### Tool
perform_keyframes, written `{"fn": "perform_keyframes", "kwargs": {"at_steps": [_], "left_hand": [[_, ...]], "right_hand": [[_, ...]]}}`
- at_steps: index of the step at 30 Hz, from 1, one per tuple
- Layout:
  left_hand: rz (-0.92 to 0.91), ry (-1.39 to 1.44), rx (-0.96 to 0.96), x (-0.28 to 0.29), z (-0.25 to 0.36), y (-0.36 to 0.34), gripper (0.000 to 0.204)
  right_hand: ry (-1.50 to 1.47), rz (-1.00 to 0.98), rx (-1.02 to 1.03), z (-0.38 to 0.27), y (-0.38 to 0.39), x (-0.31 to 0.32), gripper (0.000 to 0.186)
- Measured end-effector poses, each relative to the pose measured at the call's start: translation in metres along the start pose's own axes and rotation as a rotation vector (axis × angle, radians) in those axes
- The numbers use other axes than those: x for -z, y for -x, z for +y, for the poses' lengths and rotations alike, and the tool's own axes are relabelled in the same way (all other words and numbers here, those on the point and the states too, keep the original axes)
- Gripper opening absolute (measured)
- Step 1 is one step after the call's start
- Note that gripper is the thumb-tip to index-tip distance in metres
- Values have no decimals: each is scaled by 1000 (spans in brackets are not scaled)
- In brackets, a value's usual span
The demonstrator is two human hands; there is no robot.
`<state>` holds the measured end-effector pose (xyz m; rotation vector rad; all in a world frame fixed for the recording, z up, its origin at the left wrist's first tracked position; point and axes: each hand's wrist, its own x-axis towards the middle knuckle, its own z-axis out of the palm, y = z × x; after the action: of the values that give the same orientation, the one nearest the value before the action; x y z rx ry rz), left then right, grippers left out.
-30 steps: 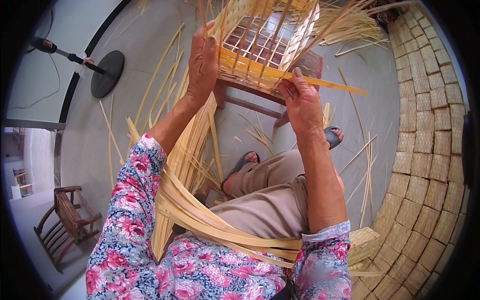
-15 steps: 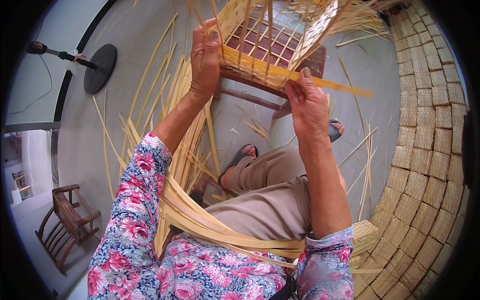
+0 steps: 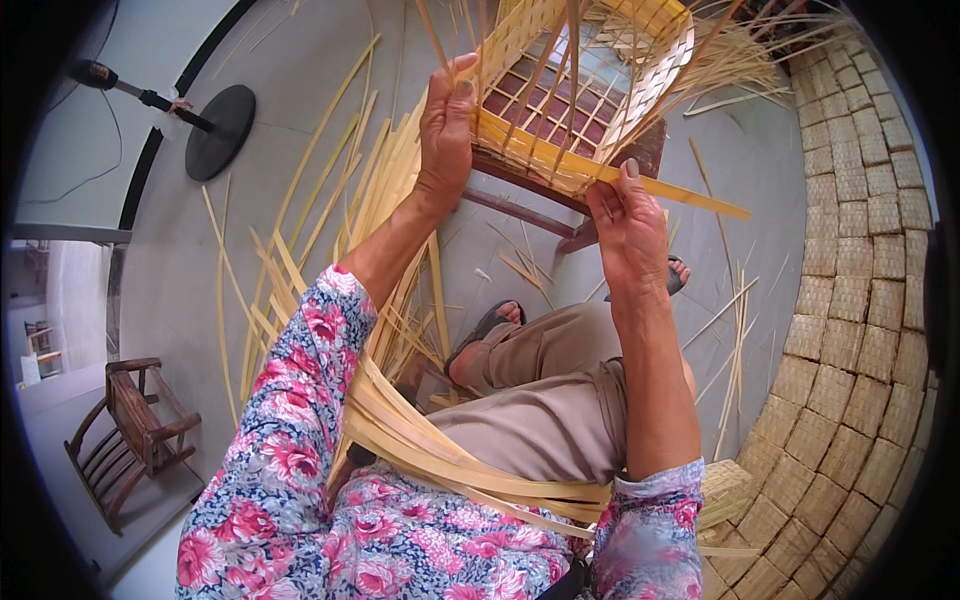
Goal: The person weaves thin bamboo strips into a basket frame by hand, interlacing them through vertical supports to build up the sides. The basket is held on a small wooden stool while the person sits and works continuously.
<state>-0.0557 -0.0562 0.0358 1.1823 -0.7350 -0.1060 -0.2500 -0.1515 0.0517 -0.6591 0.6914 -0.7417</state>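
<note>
A partly woven basket (image 3: 653,88), with an open-grid base and loose upright strips, rests on a dark red wooden stool (image 3: 515,210). Across its near side runs a flat yellow strip (image 3: 700,197), passing among the uprights, its free end sticking out to the right. My left hand (image 3: 446,130) is closed at the basket's near left corner, the thumb upright against the weave; its other fingertips are partly hidden. At the near right corner my right hand (image 3: 630,225) pinches the yellow strip between thumb and fingers.
Long pale strips (image 3: 440,455) lie across my lap, and more are spread on the floor to the left. Rows of stacked woven pieces (image 3: 835,385) line the right side. A round black stand base (image 3: 221,132) and a wooden chair (image 3: 140,430) stand at the left.
In the picture, the basket, stool and both hands have shifted slightly right and down, along with the surroundings. Both hands keep their grip, and the strip lies much as before.
</note>
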Motion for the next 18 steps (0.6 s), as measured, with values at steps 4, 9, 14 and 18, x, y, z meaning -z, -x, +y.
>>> {"fn": "perform_keyframes", "kwargs": {"at_steps": [4, 9, 14, 18], "left_hand": [[-64, 7, 36, 14, -6, -2, 54], [-9, -245, 234, 31, -30, 21, 80], [-313, -419, 492, 41, -27, 49, 52], [-522, -430, 544, 30, -7, 53, 33]], "right_hand": [[27, -23, 2, 11, -20, 13, 22], [38, -4, -5, 5, -41, 29, 22], [60, 3, -23, 5, -46, 37, 20], [81, 1, -25, 4, -55, 44, 19]]}}
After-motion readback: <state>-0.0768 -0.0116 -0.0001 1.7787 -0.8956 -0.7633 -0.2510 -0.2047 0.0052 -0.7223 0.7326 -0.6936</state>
